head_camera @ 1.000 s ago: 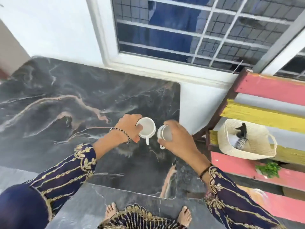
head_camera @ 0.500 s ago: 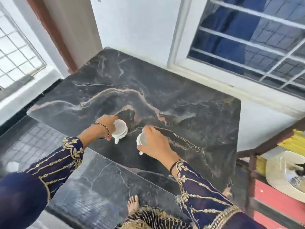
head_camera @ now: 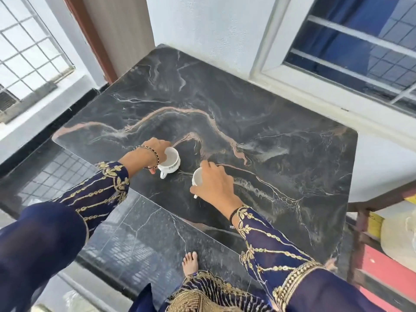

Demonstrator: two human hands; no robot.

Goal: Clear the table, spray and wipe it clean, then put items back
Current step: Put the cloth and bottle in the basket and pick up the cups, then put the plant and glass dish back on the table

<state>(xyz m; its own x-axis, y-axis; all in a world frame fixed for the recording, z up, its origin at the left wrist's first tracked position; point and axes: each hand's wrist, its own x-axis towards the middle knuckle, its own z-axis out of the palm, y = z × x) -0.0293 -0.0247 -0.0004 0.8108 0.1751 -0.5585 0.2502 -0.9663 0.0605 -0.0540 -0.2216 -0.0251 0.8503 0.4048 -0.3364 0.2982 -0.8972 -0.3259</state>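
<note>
A dark marble table [head_camera: 281,122] with pink and white veins fills the middle of the view. My left hand [head_camera: 149,154] grips a white cup [head_camera: 170,162] by its rim; the cup stands on the tabletop with its handle pointing toward me. My right hand [head_camera: 215,184] covers a second white cup [head_camera: 198,179] from above and holds it low at the table surface, a little to the right of the first. Only that cup's rim and handle tip show. Both cups look empty.
A white wall and a barred window [head_camera: 351,52] run along the table's far side. A striped pink and yellow wooden bench [head_camera: 382,264] stands at the right with a pale basket [head_camera: 400,242] on it. A dark tiled floor [head_camera: 126,239] and my bare foot [head_camera: 190,262] lie below.
Both hands carried the cups leftward from the table's right edge toward its middle and lowered them. The left cup now rests on the marble. The view swung left, away from the bench.
</note>
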